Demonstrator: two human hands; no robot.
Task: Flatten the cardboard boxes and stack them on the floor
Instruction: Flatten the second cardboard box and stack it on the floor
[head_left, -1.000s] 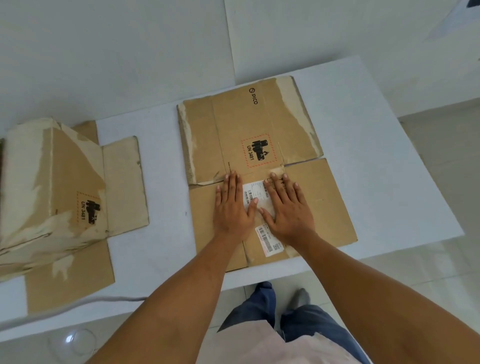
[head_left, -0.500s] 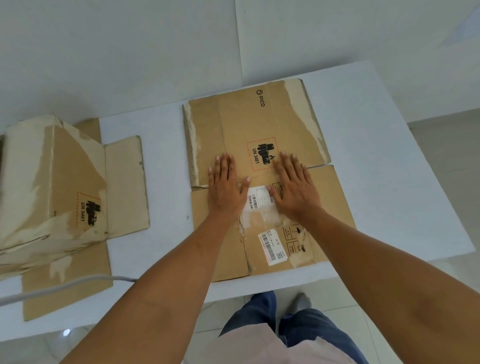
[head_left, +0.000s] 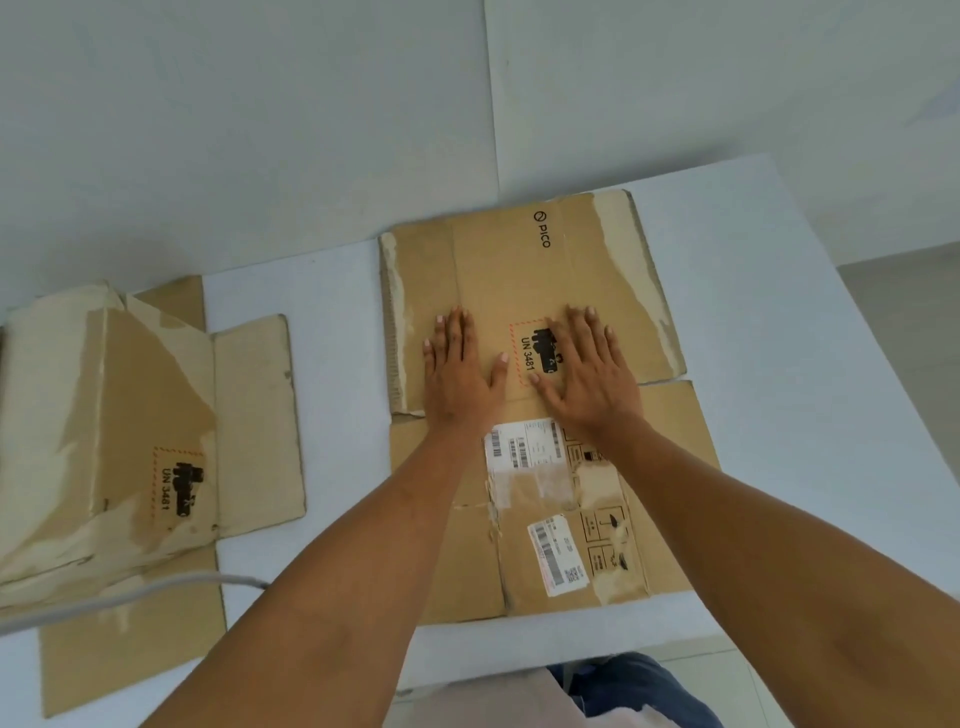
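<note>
A flattened brown cardboard box lies on the white table, printed with PICO and a UN 3481 mark, with white shipping labels on its near flaps. My left hand and my right hand rest palm down on its upper panel, side by side, fingers spread, holding nothing. A second cardboard box stands unflattened at the table's left end, its flaps splayed out around it.
A grey cable runs across the near left of the table. A pale wall rises behind the table. Tiled floor shows to the right and below the near edge, where my legs in blue trousers stand.
Both hands have slid away from me, from the labelled near flaps up onto the upper panel around the UN 3481 mark. The box lies still.
</note>
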